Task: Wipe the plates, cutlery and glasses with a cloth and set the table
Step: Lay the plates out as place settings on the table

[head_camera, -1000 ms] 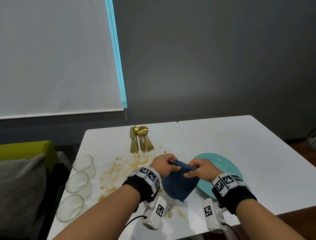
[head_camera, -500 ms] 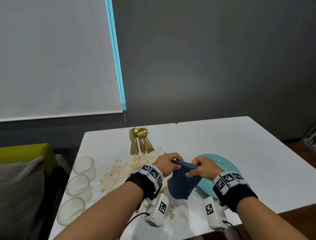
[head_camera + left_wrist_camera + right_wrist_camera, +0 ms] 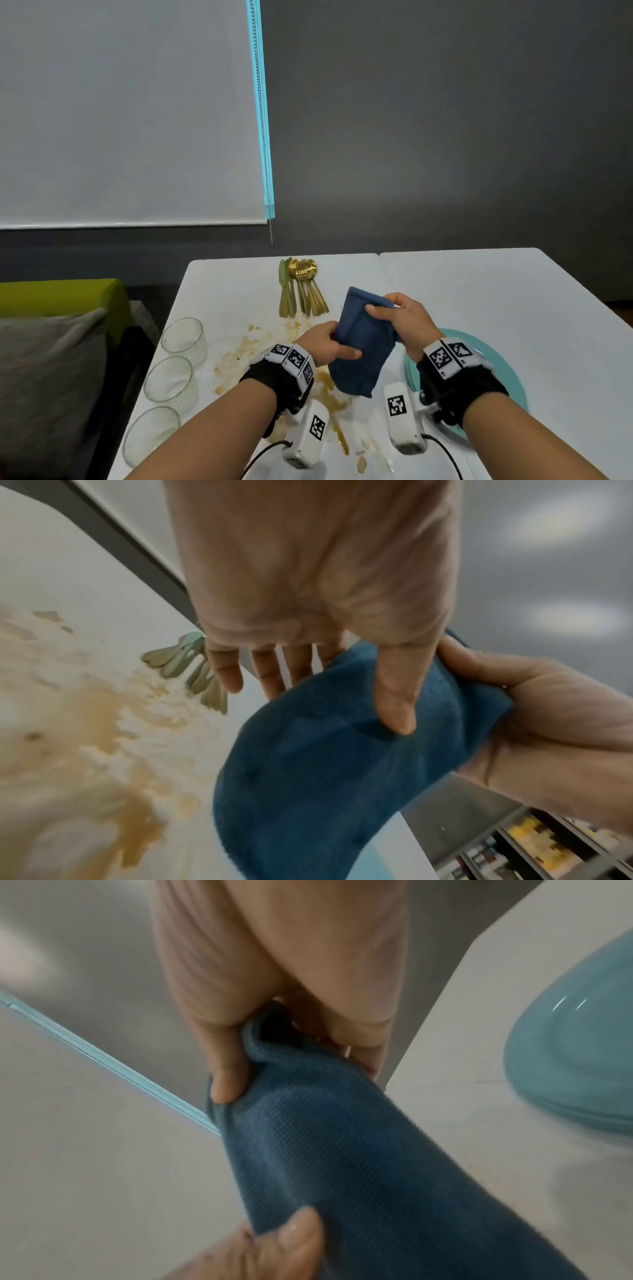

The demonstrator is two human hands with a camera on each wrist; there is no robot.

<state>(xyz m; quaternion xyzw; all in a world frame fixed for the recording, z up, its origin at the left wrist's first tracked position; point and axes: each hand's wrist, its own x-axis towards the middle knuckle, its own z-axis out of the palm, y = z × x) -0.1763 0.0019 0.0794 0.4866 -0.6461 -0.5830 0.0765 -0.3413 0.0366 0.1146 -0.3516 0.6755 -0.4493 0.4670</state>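
The blue cloth (image 3: 361, 346) is held up in the air above the tabletop (image 3: 496, 301), folded over and hanging between both hands. The right hand (image 3: 399, 320) grips its upper end, thumb and fingers (image 3: 224, 1074) curled tight round a bunched edge. The left hand (image 3: 323, 344) holds the cloth lower down, thumb pressed on its front and fingers (image 3: 226, 674) behind it. Under the right wrist lies a teal plate (image 3: 507, 373). Brown spill (image 3: 239, 356) smears the tabletop below the left hand. Beyond the spill lies a bunch of gold cutlery (image 3: 301, 287). Three glasses (image 3: 171, 380) stand in a row along the left edge.
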